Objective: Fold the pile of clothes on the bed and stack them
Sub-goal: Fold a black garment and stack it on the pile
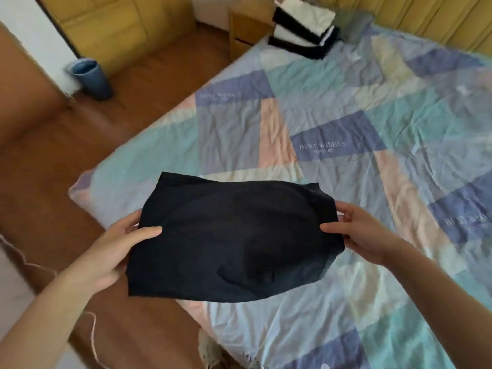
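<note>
The left hand (117, 246) and the right hand (356, 230) each pinch one side edge of the folded black garment (229, 243), holding it above the near corner of the bed (346, 115). The cloth looks thin, light and limp, so I think it is best held at both edges. The stack of folded clothes (303, 27) lies at the far corner.

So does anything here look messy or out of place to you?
Little stands out. The stack of folded clothes at the far corner of the bed is fanned out, its edges not lined up. The bed's cover is wrinkled. Both hands, left and right, hold the dark folded garment by its sides, quite evenly.
</note>
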